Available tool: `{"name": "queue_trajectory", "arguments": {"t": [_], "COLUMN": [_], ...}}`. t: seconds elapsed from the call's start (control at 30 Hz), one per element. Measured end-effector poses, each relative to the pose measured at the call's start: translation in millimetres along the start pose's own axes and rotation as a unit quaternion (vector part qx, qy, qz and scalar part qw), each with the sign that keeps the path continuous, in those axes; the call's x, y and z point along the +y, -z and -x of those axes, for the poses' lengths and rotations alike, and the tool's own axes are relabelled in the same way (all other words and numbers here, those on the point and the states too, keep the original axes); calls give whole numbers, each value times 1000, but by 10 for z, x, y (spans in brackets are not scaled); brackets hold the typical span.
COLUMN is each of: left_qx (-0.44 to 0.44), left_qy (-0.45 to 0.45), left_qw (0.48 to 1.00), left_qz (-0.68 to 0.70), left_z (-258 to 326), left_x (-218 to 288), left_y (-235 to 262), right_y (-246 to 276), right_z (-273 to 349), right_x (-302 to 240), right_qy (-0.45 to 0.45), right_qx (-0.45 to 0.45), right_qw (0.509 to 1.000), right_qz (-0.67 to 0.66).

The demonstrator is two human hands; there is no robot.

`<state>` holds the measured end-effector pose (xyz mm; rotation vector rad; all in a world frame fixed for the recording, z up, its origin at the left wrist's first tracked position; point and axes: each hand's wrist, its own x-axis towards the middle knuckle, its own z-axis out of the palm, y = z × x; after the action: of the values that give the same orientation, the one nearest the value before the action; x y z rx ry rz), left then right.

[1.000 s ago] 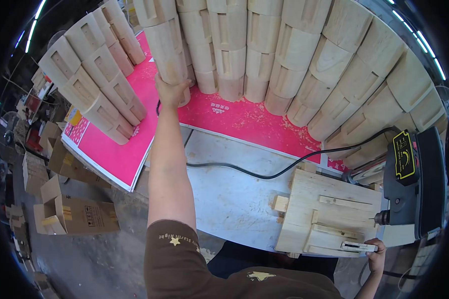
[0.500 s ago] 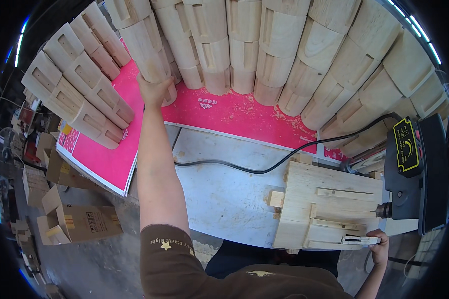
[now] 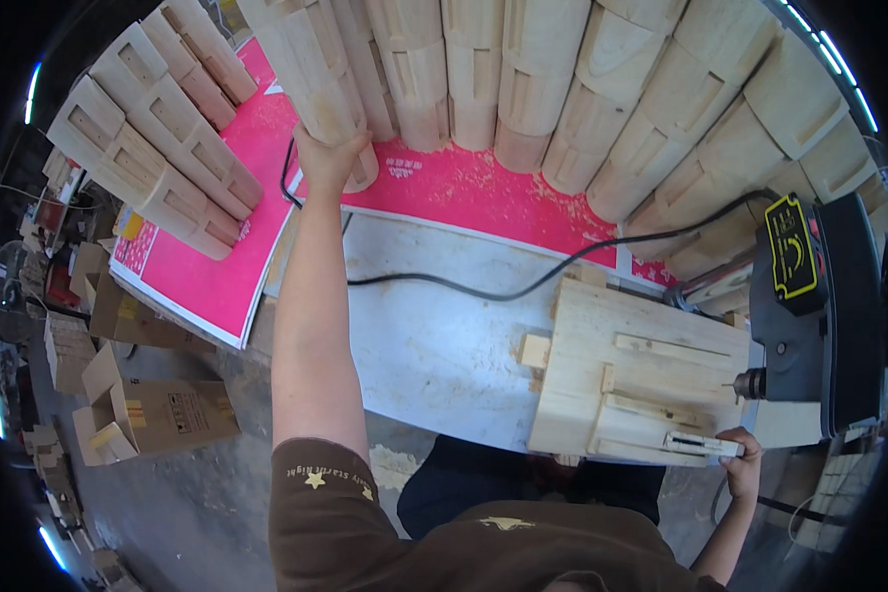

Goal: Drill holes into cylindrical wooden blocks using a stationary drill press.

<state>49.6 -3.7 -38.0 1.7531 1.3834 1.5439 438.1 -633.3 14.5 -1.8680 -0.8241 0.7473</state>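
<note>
At the far left of the work table, my left hand (image 3: 331,155) is closed round the lower part of a pale wooden cylinder stack (image 3: 318,89). The stack stands tilted, and its upper end leaves the picture. Part of the grip is hidden behind the wood. My right hand (image 3: 745,462) is at the near right corner of a flat wooden board (image 3: 577,385), fingers closed on the outer end of a small pale slotted strip (image 3: 699,445). The strip lies along the board's near edge, beside narrow raised wooden battens (image 3: 661,409). The drill chuck (image 3: 750,384) is just beyond this hand.
A dark drill press (image 3: 809,335) stands at the right. Its black cable (image 3: 483,294) crosses the table (image 3: 434,345). More cylinder stacks (image 3: 518,109) line the back on a pink sheet (image 3: 464,187) with wood shavings. Recessed wooden stacks (image 3: 158,163) stand left; cardboard boxes (image 3: 158,414) sit on the floor.
My view has shifted slightly. My left hand and the cylinder stack it grips have moved a little to the right. My right hand keeps its hold on the slotted strip.
</note>
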Motion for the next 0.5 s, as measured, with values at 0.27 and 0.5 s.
{"name": "queue_trajectory", "arguments": {"t": [0.27, 0.5], "left_qx": [-10, -55], "left_qy": [-9, 22], "left_qw": [999, 998], "left_qz": [38, 22], "left_z": [615, 1137], "left_x": [531, 1015], "left_y": [-136, -274], "right_y": [12, 31], "right_z": [-44, -64], "right_x": [4, 14], "right_qy": [21, 26], "right_qx": [-24, -35], "right_qw": [999, 999], "right_qz": [3, -24]}}
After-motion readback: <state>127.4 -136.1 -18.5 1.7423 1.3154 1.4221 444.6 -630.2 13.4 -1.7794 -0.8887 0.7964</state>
